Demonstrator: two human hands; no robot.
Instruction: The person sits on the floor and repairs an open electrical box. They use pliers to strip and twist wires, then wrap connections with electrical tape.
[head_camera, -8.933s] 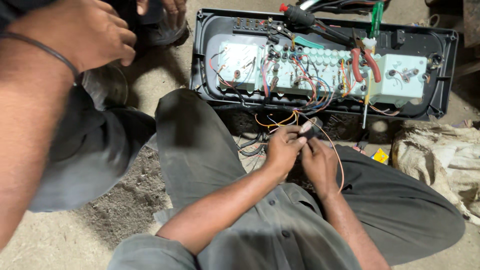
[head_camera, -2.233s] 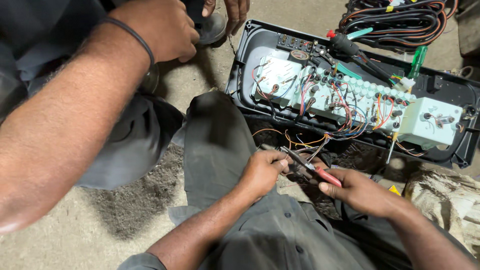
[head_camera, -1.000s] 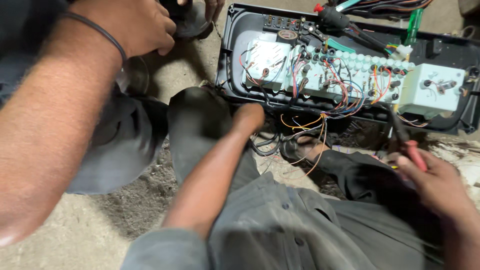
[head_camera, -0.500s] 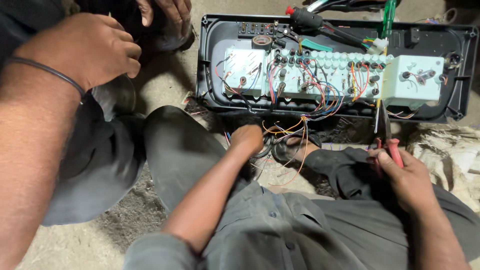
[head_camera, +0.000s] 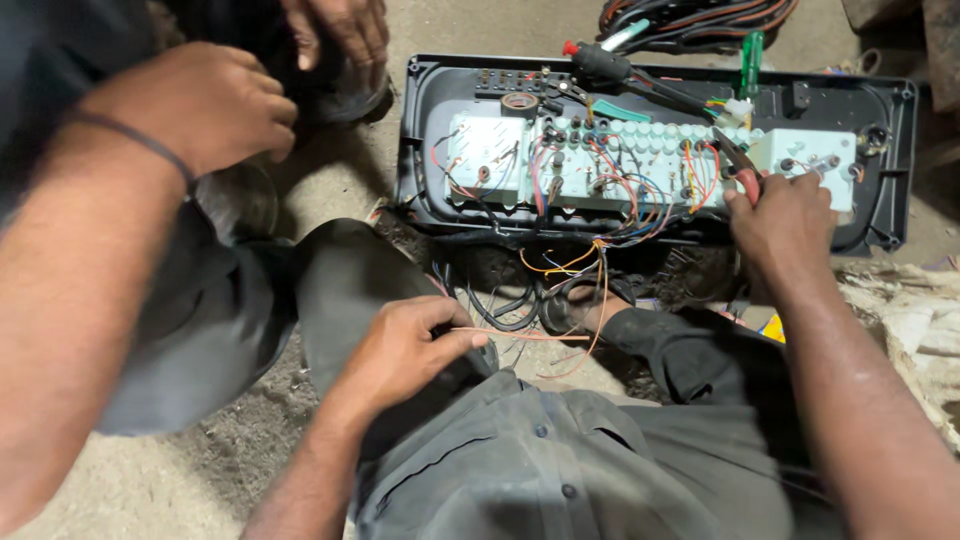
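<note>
A black instrument panel housing (head_camera: 900, 150) lies on the ground with a pale circuit board and many coloured wires (head_camera: 600, 190) inside. My right hand (head_camera: 785, 225) grips red-handled pliers (head_camera: 742, 175), their jaws at the wires on the board's right side. My left hand (head_camera: 400, 355) rests on my knee and pinches a thin orange wire (head_camera: 540, 335) that runs up to the bundle under the housing.
Another person's arm with a dark wristband (head_camera: 130, 190) reaches in from the left, and a second hand (head_camera: 340, 30) sits at the top. A cable bundle (head_camera: 700, 15) lies behind the housing. A crumpled sack (head_camera: 910, 330) is at the right. Sandy ground (head_camera: 220, 470) lies below.
My right hand has carried the pliers from beside my knee up to the wires on the board's right side. My left hand has stayed low, holding the orange wire.
</note>
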